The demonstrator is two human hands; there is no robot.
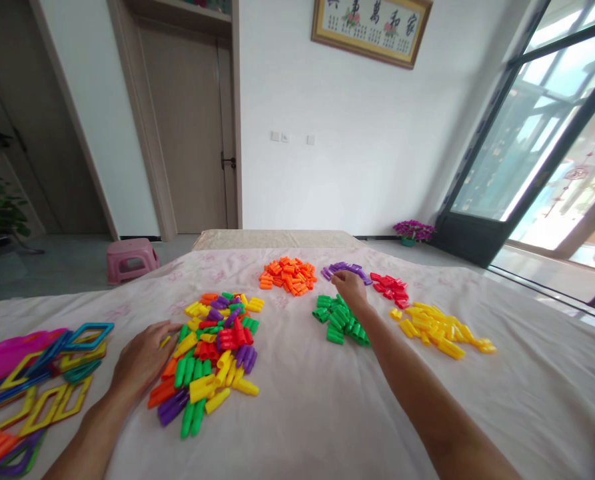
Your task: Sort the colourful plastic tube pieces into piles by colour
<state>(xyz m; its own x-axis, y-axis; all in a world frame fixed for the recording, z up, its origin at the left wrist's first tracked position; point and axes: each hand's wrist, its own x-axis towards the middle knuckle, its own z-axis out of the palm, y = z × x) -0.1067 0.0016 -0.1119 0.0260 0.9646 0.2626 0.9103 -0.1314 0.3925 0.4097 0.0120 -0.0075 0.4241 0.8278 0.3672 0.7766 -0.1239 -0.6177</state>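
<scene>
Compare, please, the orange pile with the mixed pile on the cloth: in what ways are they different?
The orange pile has one colour, while the mixed pile has yellow, green, red, purple and orange pieces. The mixed pile lies nearer to the person and covers more of the picture; the orange pile lies farther back. The left hand is at the mixed pile's edge, but no hand is at the orange pile. Both lie on the same cloth.

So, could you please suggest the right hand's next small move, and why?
Perhaps the right hand should open at the small purple plastic pieces: its fingertips reach that one-colour group, between the orange plastic pile and the red plastic pile, though any piece held is hidden.
</scene>
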